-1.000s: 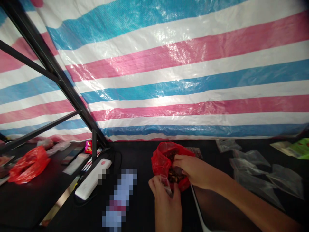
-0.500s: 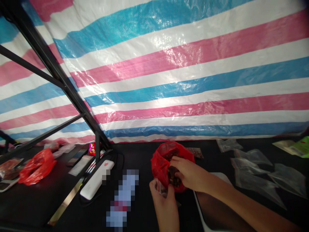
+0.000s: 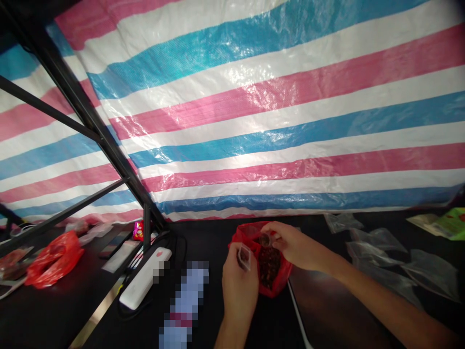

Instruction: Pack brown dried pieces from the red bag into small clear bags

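Note:
A red plastic bag [image 3: 281, 283] stands open on the black table, with dark brown, grainy bits [image 3: 269, 266] inside. At its left side my left hand [image 3: 238, 283] is closed around a small clear plastic bag [image 3: 244, 257], whose mouth gapes. My right hand [image 3: 290, 245] reaches over the red bag from the right. Its fingertips pinch a small, round, clear cup [image 3: 265, 239] that looks brownish inside, just above the bits. The lower part of the clear bag is hidden in my left hand.
Several clear plastic bags [image 3: 378, 247] lie to the right, with a green packet [image 3: 452, 224] beyond them. A flat, pale-rimmed object [image 3: 300, 315] lies under my right forearm. Leftward are a white power strip [image 3: 145, 278], a metal frame post [image 3: 147, 225] and another red bag [image 3: 54, 261].
My right hand has lifted out of the brown bits, and the small cup now shows in its fingers. My left hand has risen and turned, showing the clear bag's open mouth.

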Demonstrator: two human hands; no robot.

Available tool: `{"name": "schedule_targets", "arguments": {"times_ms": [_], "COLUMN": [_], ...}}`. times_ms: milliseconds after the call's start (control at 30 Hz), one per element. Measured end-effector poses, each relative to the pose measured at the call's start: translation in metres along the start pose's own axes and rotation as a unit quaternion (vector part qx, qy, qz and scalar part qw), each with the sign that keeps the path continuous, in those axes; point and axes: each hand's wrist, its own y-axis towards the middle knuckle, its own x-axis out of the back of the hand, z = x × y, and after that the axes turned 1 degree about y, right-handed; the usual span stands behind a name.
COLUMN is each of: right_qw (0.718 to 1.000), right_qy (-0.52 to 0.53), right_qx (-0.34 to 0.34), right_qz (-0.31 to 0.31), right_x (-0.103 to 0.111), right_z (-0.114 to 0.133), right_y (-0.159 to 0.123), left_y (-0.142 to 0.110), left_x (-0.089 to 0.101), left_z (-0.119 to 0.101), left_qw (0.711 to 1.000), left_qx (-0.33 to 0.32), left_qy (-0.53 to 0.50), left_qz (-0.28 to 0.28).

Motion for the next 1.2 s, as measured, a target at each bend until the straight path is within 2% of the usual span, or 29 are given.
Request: {"name": "schedule_targets", "arguments": {"times_ms": [167,333,500,667,1000,1200], "right_qw": [0.999,0.988,0.968,0.943,0.961,0.96], "right_qy": [0.01,-0.055,-0.16,-0.247,-0.174,-0.173], "right_qx": [0.046,0.139,0.184,0.22,0.212,0.218], "right_qz": [-0.018,0.029,0.052,0.043,0.038,0.033], "right_x": [0.015,0.008,-0.003,0.0,0.012,0.014], "right_z": [0.031,0.058,0.058,0.057,0.071,0.074], "right_y": [-0.003,-0.008,-0.011,-0.012,-0.013,-0.014], "left_y": [0.02,0.016,0.011,0.008,0.008,0.007], "left_x": [-0.016,-0.026,-0.026,-0.027,-0.025,-0.025], "left_z": [0.005,0.016,0.02,0.015,0.015,0.01], "left_qw": [0.997,0.998,0.999,1.0,0.998,0.994], "left_qx": [-0.017,-0.032,-0.023,-0.019,-0.013,-0.025], "left_qy": [0.076,0.057,0.029,-0.001,-0.055,-0.109], "left_qz": [0.023,0.017,0.011,0.016,0.005,-0.002]}}
